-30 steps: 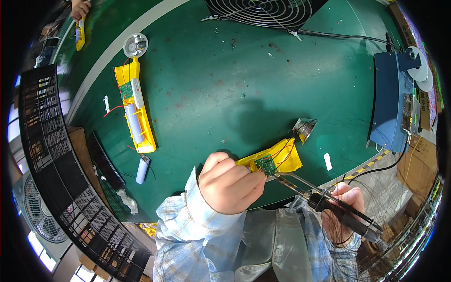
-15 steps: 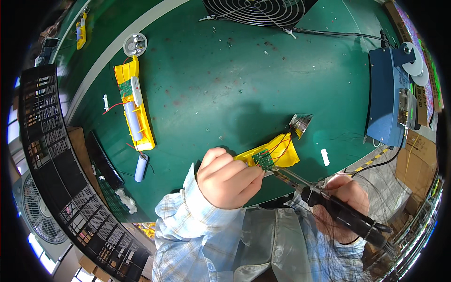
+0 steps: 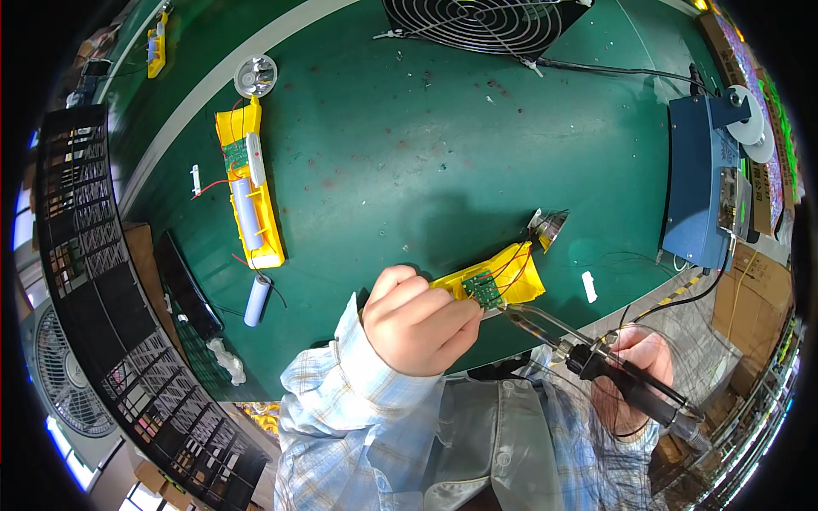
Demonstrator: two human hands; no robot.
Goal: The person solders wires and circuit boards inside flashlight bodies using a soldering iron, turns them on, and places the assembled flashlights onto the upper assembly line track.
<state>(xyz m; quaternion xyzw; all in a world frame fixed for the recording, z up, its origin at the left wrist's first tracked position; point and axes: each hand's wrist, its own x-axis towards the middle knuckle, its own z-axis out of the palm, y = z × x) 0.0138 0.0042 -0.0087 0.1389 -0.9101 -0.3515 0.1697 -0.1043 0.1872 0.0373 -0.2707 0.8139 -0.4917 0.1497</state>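
Observation:
My left hand [image 3: 419,322] is closed on a yellow plastic flashlight housing [image 3: 523,274] low over the green bench. In that housing lies a small green circuit board [image 3: 483,289] with red and black wires. The wires run to a silver reflector lamp head [image 3: 548,228] at its far end. My right hand [image 3: 641,351] grips a black soldering iron [image 3: 626,385] with a thin metal solder-feed tube along it. Its tip reaches the board's right edge, close to my left fingertips; exact contact is too small to tell.
A second yellow housing [image 3: 271,230] with a battery cell, board and reflector lies at the left. Near it is a loose blue cell [image 3: 256,301]. A black fan [image 3: 477,21] stands at the back, a blue solder-feeder box [image 3: 700,179] at right, a black rack [image 3: 85,281] at far left.
The soldering iron has turned in my right hand, so its feed tube shows more along the upper side. Its tip stays by the board. The whole view has shifted slightly.

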